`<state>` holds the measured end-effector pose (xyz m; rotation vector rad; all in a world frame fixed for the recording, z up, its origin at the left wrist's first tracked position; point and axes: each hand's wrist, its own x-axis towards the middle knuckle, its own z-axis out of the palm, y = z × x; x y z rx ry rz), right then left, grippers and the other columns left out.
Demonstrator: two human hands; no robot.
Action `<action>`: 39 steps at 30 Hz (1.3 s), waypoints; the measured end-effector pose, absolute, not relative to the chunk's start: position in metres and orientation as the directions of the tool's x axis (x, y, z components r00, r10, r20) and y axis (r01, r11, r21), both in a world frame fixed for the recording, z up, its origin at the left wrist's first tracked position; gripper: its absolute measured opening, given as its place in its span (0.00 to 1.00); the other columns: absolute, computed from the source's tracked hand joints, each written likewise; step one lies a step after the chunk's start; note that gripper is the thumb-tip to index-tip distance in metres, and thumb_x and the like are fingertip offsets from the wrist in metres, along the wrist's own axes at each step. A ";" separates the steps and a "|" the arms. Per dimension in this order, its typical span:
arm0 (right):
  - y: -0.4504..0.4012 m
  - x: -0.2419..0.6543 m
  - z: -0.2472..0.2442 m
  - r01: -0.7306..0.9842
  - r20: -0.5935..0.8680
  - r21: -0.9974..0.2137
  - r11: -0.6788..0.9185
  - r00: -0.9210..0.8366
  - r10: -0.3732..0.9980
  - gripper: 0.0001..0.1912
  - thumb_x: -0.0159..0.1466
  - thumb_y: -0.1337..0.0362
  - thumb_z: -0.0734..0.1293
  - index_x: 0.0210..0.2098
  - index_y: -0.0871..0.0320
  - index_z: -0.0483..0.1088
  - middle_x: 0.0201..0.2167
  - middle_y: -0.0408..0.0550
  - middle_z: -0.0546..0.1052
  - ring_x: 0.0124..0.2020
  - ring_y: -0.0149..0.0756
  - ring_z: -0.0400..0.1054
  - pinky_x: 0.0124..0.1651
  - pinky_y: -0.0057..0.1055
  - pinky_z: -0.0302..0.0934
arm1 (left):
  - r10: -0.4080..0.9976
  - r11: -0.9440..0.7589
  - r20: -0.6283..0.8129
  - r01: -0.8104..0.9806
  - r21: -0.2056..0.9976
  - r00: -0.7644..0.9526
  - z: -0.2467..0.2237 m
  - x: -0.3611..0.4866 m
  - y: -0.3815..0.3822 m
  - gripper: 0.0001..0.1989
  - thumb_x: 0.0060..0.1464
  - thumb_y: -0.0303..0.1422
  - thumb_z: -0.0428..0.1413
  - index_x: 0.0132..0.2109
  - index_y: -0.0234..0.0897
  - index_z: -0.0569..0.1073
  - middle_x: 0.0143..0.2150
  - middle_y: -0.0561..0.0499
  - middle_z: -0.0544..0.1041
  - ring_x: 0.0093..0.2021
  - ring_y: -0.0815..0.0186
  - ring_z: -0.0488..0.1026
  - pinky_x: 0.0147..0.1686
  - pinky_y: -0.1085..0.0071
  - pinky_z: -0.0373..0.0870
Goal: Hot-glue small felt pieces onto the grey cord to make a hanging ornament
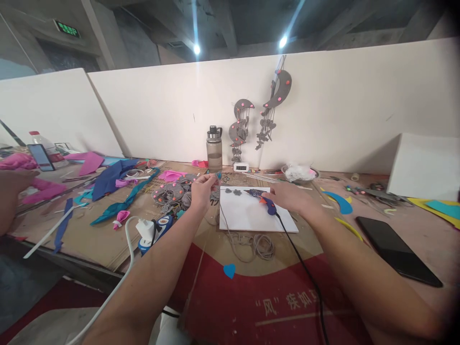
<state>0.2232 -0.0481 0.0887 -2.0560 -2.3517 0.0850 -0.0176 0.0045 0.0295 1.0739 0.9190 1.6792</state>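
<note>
My left hand (203,192) is closed in a pinch at the left edge of a white board (251,218). A thin grey cord (227,221) runs up to its fingertips, and the rest lies coiled below the board. Two small dark grey felt shapes (237,192) lie in line on the board. Over the board's right side, my right hand (289,196) is closed on a blue glue gun (270,207) with an orange trigger; its dark nozzle points left toward the felt shapes. The fingers partly hide the gun's body.
Grey felt pieces with pink dots (176,195) lie left of my left hand. A water bottle (214,151) stands behind. At right is a black phone (395,249); a power strip (158,232) sits at left. Another person's arm (10,191) reaches in at far left.
</note>
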 end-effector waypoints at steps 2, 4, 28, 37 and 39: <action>-0.037 0.223 0.071 0.997 -0.084 0.019 0.071 -0.069 0.994 0.25 0.62 0.49 0.60 0.37 0.66 0.75 0.38 0.63 0.77 0.40 0.49 0.72 0.38 0.34 0.60 | 0.948 -0.298 0.250 -0.282 0.912 -0.195 0.030 -0.016 0.004 0.09 0.40 0.35 0.62 0.28 0.33 0.74 0.24 0.52 0.72 0.26 0.72 0.68 0.24 0.76 0.59; -0.030 0.222 0.055 0.996 -0.124 0.055 0.063 -0.056 0.991 0.26 0.60 0.49 0.62 0.40 0.67 0.75 0.40 0.65 0.77 0.42 0.51 0.72 0.40 0.36 0.61 | 0.951 -0.288 0.243 -0.252 0.924 -0.193 0.028 -0.014 0.003 0.09 0.39 0.35 0.62 0.28 0.33 0.75 0.25 0.52 0.72 0.26 0.72 0.67 0.24 0.77 0.59; -0.028 0.233 0.069 0.960 -0.063 -0.271 -0.073 0.058 0.996 0.13 0.60 0.62 0.60 0.35 0.64 0.71 0.28 0.56 0.77 0.29 0.39 0.72 0.27 0.29 0.59 | 0.998 0.029 -0.011 -0.287 0.957 0.065 -0.014 0.013 0.003 0.14 0.31 0.34 0.68 0.24 0.31 0.74 0.21 0.50 0.73 0.23 0.71 0.69 0.28 0.71 0.67; -0.028 0.213 0.061 0.394 0.356 -0.861 0.322 0.015 0.934 0.16 0.57 0.62 0.64 0.43 0.59 0.60 0.44 0.52 0.69 0.34 0.32 0.70 0.29 0.32 0.72 | 0.999 0.022 -0.009 -0.377 0.926 0.036 -0.001 0.004 0.003 0.15 0.31 0.34 0.68 0.26 0.31 0.73 0.23 0.50 0.73 0.24 0.72 0.69 0.29 0.73 0.66; -0.034 0.203 0.061 0.301 0.387 -0.868 0.394 -0.085 0.918 0.18 0.58 0.61 0.64 0.46 0.58 0.58 0.43 0.50 0.69 0.32 0.31 0.70 0.29 0.31 0.71 | 1.000 -0.004 0.003 -0.386 0.923 -0.003 0.005 -0.001 0.003 0.15 0.32 0.36 0.68 0.27 0.31 0.74 0.23 0.51 0.73 0.24 0.72 0.69 0.28 0.74 0.65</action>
